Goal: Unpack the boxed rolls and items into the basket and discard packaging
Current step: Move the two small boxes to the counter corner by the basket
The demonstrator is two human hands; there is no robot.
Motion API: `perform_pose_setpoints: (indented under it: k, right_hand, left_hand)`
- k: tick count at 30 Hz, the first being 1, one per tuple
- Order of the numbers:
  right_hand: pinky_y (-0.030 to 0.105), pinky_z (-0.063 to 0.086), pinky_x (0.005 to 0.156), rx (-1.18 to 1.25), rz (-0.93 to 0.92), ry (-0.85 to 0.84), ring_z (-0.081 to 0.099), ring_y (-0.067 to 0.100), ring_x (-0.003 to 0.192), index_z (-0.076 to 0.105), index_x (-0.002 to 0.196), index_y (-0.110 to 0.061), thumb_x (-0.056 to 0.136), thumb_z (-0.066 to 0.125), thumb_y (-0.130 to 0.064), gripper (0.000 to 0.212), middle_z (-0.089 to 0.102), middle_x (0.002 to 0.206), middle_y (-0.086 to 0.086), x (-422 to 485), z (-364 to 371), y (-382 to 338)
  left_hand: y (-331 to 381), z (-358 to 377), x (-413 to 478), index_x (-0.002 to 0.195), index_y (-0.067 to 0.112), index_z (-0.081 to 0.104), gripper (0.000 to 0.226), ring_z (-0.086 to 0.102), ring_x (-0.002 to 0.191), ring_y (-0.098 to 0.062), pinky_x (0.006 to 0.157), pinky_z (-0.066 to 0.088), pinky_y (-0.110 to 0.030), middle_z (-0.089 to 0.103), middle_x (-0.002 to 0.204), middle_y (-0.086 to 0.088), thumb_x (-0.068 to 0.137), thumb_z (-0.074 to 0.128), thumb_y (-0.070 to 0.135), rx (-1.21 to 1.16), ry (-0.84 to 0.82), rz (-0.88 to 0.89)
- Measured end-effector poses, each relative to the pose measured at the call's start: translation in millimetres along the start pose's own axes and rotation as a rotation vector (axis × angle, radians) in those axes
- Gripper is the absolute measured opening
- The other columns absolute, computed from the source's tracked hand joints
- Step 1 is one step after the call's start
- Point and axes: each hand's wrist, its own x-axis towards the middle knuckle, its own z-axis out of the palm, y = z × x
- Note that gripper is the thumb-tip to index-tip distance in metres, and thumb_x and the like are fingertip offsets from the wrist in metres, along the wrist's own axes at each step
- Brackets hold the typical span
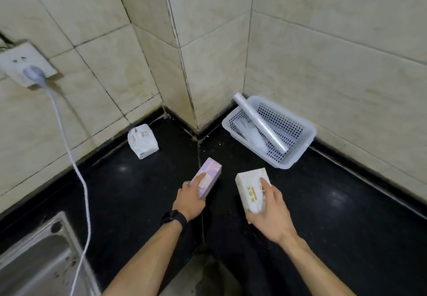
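Note:
My left hand [190, 199] grips a long lilac box [209, 175] just above the black counter, forefinger laid along its top. My right hand [272, 212] holds a white box with green print [250, 188], forefinger resting on its top face. A white perforated basket [298, 143] sits in the wall corner at the right. Inside it a clear film roll [258, 122] leans over the far rim, and a clear plastic packet [250, 133] lies beside it. A white paper-wrapped pack [142, 140] stands against the left wall.
The black counter [335, 214] runs into a tiled corner. A steel sink [39, 261] sits at the lower left. A white cord [76, 168] hangs from a wall socket [27, 64] across the counter to the sink's edge.

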Motion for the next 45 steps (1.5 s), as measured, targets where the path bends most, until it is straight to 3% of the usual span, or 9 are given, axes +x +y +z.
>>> perform_pose_setpoints:
  k: [4,10,19,27,34,37,41,45]
  right_hand:
    - [0.037,0.042,0.104,-0.045,0.106,-0.025,0.039,0.027,0.132,0.008,0.155,-0.033,0.065,0.073,-0.042,0.111,0.017,0.157,0.000,25,9,-6]
    - [0.041,0.038,0.108,-0.085,0.234,-0.010,0.042,0.033,0.130,0.016,0.155,-0.025,0.073,0.070,-0.046,0.101,0.026,0.156,0.004,75,33,-32]
    - [0.043,0.038,0.109,-0.074,0.209,0.128,0.038,0.033,0.130,0.025,0.149,-0.022,0.080,0.071,-0.043,0.085,0.020,0.156,0.008,122,82,-71]
    - [0.050,0.044,0.105,-0.103,0.225,0.046,0.035,0.035,0.137,0.003,0.152,-0.040,0.079,0.062,-0.067,0.098,0.007,0.162,0.006,115,97,-55]
    - [0.050,0.047,0.102,-0.167,0.233,-0.003,0.037,0.034,0.136,-0.011,0.151,-0.042,0.081,0.062,-0.064,0.103,-0.001,0.162,0.005,117,98,-55]
    - [0.049,0.045,0.101,-0.231,0.277,-0.068,0.038,0.037,0.135,-0.015,0.151,-0.044,0.080,0.059,-0.069,0.106,-0.009,0.163,0.005,118,96,-58]
    - [0.045,0.037,0.113,-0.100,0.240,-0.157,0.037,0.033,0.140,-0.010,0.151,-0.052,0.079,0.065,-0.061,0.104,0.008,0.164,0.003,121,82,-47]
    - [0.037,0.039,0.112,0.019,0.191,-0.065,0.045,0.020,0.136,0.016,0.149,-0.055,0.085,0.060,-0.056,0.078,0.031,0.159,-0.003,100,57,-35]
  left_hand:
    - [-1,-2,41,0.147,0.049,0.019,0.078,0.048,0.119,-0.035,0.101,0.046,-0.044,0.039,0.140,-0.012,0.085,0.055,0.021,-0.019,-0.040,0.031]
    - [2,-8,88,0.148,0.047,0.018,0.076,0.052,0.112,-0.034,0.090,0.048,-0.042,0.044,0.134,-0.011,0.086,0.056,0.027,-0.023,0.034,0.076]
    - [-30,2,106,0.152,0.045,0.002,0.084,0.040,0.127,-0.031,0.092,0.050,-0.044,0.030,0.149,-0.007,0.087,0.055,0.043,0.139,0.003,0.073]
    - [-27,-5,107,0.152,0.042,-0.008,0.082,0.055,0.114,-0.032,0.086,0.052,-0.045,0.025,0.151,-0.004,0.093,0.049,0.041,0.166,-0.014,0.032]
    - [-27,-14,112,0.152,0.039,-0.010,0.085,0.060,0.105,-0.031,0.078,0.054,-0.042,0.032,0.144,-0.009,0.093,0.050,0.048,0.175,0.012,-0.020]
    - [-30,-12,111,0.152,0.039,-0.014,0.087,0.056,0.111,-0.029,0.077,0.053,-0.042,0.035,0.142,-0.009,0.092,0.047,0.056,0.229,-0.002,0.003]
    - [-32,-11,108,0.151,0.041,-0.013,0.088,0.053,0.117,-0.032,0.080,0.050,-0.042,0.041,0.138,-0.009,0.088,0.045,0.062,0.178,-0.021,0.014]
    - [-24,-13,105,0.155,0.031,0.005,0.083,0.027,0.139,-0.037,0.107,0.038,-0.049,0.016,0.159,-0.015,0.089,0.044,0.061,0.229,0.041,0.040]
